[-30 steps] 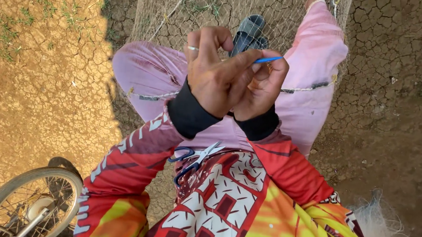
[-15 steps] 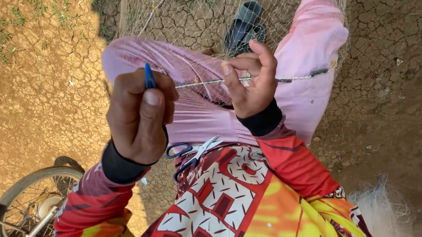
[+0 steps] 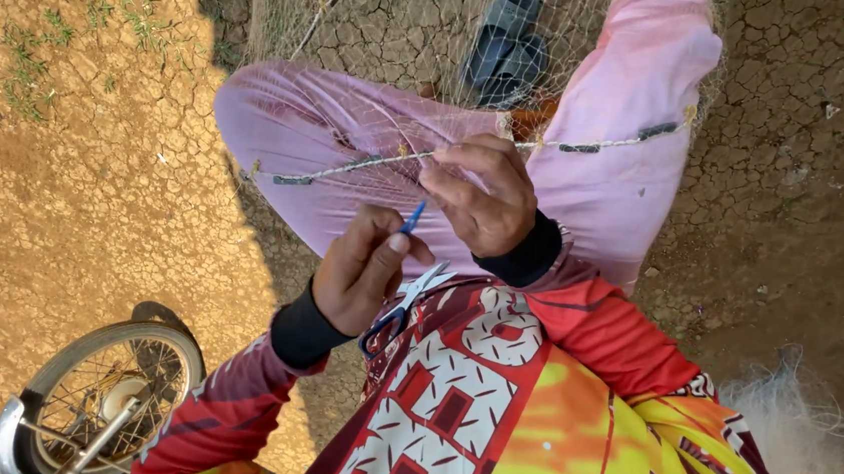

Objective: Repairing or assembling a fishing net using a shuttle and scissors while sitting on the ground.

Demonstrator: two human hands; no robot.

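the left hand (image 3: 364, 278) pinches a slim blue plastic netting needle (image 3: 413, 216) between thumb and forefinger, fingers closed on its lower end, the tip poking up just past the fingertips toward the other hand. small scissors with a dark blue loop handle (image 3: 404, 306) hang under this hand, against the palm side, blades angled up to the right; i cannot tell which finger carries them.

the right hand (image 3: 481, 194) sits just above and right of the needle tip, fingers curled together and clamped on the thin pale cord with dark weights strung along it (image 3: 347, 166). the cord runs out both ways from those fingers, left across one knee and right over the other. fine pale fishing net (image 3: 399, 25) drapes beyond the knuckles, over the pink trousers (image 3: 301, 117) and the cracked dry earth (image 3: 74, 190).

a pair of dark sandals (image 3: 505, 48) lies on the ground past the right fingers. well below the left wrist, a spoked bicycle wheel (image 3: 103, 398) stands on the dirt.
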